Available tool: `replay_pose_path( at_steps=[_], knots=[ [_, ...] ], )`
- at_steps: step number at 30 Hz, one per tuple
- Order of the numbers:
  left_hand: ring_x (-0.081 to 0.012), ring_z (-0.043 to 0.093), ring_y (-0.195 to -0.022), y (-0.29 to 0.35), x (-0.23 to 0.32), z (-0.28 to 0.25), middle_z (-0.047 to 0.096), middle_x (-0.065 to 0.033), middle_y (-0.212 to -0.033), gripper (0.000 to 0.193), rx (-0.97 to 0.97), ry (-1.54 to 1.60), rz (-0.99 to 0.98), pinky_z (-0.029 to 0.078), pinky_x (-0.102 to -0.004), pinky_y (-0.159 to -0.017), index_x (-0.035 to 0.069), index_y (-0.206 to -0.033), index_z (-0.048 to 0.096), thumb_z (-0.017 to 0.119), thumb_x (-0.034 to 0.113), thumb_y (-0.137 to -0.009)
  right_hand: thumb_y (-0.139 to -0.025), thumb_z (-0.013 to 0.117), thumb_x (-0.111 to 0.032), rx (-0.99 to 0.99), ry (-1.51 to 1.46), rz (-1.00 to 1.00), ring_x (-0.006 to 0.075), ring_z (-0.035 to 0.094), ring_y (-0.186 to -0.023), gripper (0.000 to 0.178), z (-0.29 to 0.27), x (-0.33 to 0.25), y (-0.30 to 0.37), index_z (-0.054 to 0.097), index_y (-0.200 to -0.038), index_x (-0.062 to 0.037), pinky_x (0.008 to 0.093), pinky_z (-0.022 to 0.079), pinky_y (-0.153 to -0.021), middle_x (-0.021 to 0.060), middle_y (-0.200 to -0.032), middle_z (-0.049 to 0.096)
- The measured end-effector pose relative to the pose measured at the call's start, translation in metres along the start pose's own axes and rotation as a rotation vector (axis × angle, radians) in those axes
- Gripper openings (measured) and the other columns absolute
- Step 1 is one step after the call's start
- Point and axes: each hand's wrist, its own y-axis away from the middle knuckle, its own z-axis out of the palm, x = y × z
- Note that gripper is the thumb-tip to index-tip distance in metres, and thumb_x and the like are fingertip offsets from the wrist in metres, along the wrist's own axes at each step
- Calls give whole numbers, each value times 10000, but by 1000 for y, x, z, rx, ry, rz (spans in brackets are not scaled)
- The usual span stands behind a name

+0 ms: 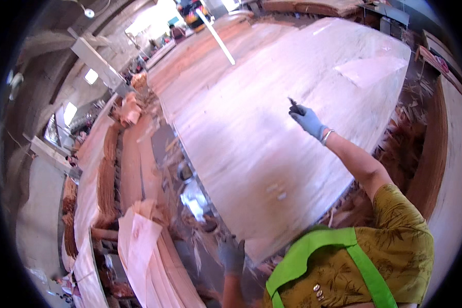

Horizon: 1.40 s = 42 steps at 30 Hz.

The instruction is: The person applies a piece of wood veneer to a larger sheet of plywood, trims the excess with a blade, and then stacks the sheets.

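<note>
Broad pale wood sheet [251, 149], faint grain, pinkish patch [370, 71] far right. Right hand [308, 121] grips dark tool [292, 102]; left hand [232, 255] splayed.

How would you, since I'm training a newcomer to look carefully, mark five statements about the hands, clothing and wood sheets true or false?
1. The right hand is over the large pale sheet. True.
2. The left hand is ungloved. False: it wears a greyish glove.
3. A pale band circles the right wrist. True.
4. The straps over the patterned shirt are red. False: they are bright green.
5. The left hand is over the middle of the large pale sheet. False: it is low in the view, by the sheet's near corner.
</note>
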Motion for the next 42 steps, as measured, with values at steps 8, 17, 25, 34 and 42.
replay_pose_path(
  at_steps=[8,17,25,34,42],
  knots=[
    [-373,546,-1019,-43,18,-22,583,-171,-1117,358,243,29,-2,436,-463,-865,41,-1018,598,701,209,-719,-874,591,-313,54,134,-208,368,581,-1030,473,47,-36,-192,483,-1226,-16,391,467,-858,233,-1105,606],
    [-333,565,-1033,-110,45,-48,583,-184,-1157,377,18,-250,-50,449,-461,-867,12,-1164,554,585,212,-845,-885,550,-337,-9,74,-272,382,531,-1121,605,112,-94,-348,347,-1359,-21,405,425,-937,238,-1231,543],
    [-339,556,-1066,-202,106,-48,565,-164,-1188,370,94,-112,173,447,-442,-891,24,-1098,581,676,166,-770,-825,629,-269,-16,-187,-213,269,635,-694,248,131,-134,-332,649,-804,-22,380,482,-645,138,-716,655],
    [-86,549,-812,-372,190,-92,616,-41,-1056,313,174,817,-69,458,-206,-706,-21,-1212,550,529,60,-910,-876,598,-262,-354,-637,-115,88,552,-560,242,87,-148,-218,626,-885,-22,249,444,-460,41,-698,627],
    [-1,397,-547,-385,272,-113,648,-52,-912,284,-90,1185,137,296,-125,-461,-6,-1087,599,546,212,-913,-872,598,-212,-518,-539,-97,110,530,-682,173,24,-126,-62,619,-857,-41,289,450,-642,32,-699,591]
  ],
)
